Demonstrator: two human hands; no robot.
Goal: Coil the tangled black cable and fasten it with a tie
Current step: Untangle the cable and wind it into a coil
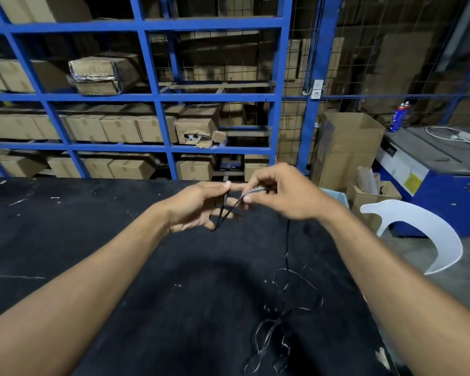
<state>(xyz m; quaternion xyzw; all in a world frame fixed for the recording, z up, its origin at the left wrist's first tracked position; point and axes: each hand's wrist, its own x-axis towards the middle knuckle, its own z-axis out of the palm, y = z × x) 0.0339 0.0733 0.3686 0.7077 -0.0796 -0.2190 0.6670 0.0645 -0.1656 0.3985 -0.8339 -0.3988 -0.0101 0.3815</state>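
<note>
The black cable (286,256) runs in three parts. A short loop hangs between the two hands above the far half of the bench (65,240): one leg drops from the left thumb tip, the other rises to the right fingertips, and the bend sits just below the left palm. A single strand descends from under the right hand to the bench top. The remainder lies as a loose tangle on the bench near its right edge, toward the near side.

The left hand (198,207) pinches one leg of the loop between thumb and forefinger; the other fingers are extended and slightly spread under the loop. The right hand (285,194) pinches the other leg between thumb and forefinger, with the remaining fingers curled inward. The fingertips of both hands nearly meet.

The bench top is black with white scuffs. Beyond its far edge stands a blue rack (152,96) stacked with cardboard boxes (120,128). Off the right edge are a white plastic chair (429,226), an open carton (347,147) and a blue machine (440,185) with a white lead on top.
</note>
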